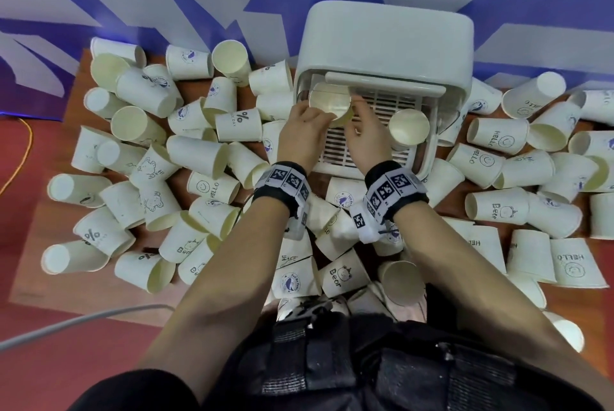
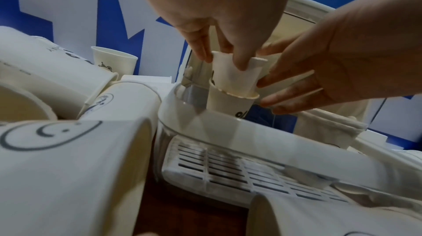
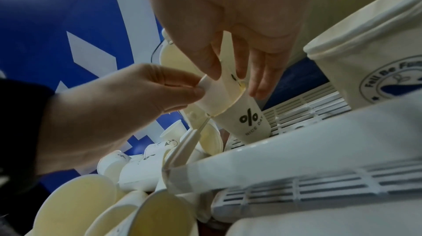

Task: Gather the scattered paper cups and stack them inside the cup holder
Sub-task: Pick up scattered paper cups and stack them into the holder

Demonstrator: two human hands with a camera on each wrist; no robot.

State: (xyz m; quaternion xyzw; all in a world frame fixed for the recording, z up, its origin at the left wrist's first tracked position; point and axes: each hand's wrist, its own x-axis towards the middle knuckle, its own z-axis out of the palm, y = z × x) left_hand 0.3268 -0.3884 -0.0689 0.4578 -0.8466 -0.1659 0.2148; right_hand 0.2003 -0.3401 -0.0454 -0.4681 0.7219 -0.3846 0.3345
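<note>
two hands seat one cup into another at the holder's left corner

both hands meet over the cup holder (image 1: 385,45), a white box with a slatted floor, at its back left corner. the left hand (image 1: 304,131) pinches the upper cup (image 2: 235,75) near its base, fingers (image 2: 198,45) curled round it. the right hand (image 1: 365,138) has its fingers (image 2: 294,88) curled loosely against the far side of the same cup; whether that grip truly presses or only steadies is hard to tell.

the upper cup sits part way inside the lower cup (image 3: 246,122), the one printed with a percent sign, whose base rests on the holder's slats. both cups share one long axis, close to upright with a slight lean. the lower cup lies straight below both grips, so the coming push looks like a short drive down along that axis. the left hand holds more of the cup and seems better placed to do it.

a second cup (image 1: 408,126) stands at the holder's right side. scattered cups (image 1: 199,151) lie on their sides on the table (image 1: 71,105) all round the holder, so most of the gathering is, by the look of it, not yet done.

from the head view the hands hide the join between the two cups. the holder's inner back wall is hidden under its hood.
</note>
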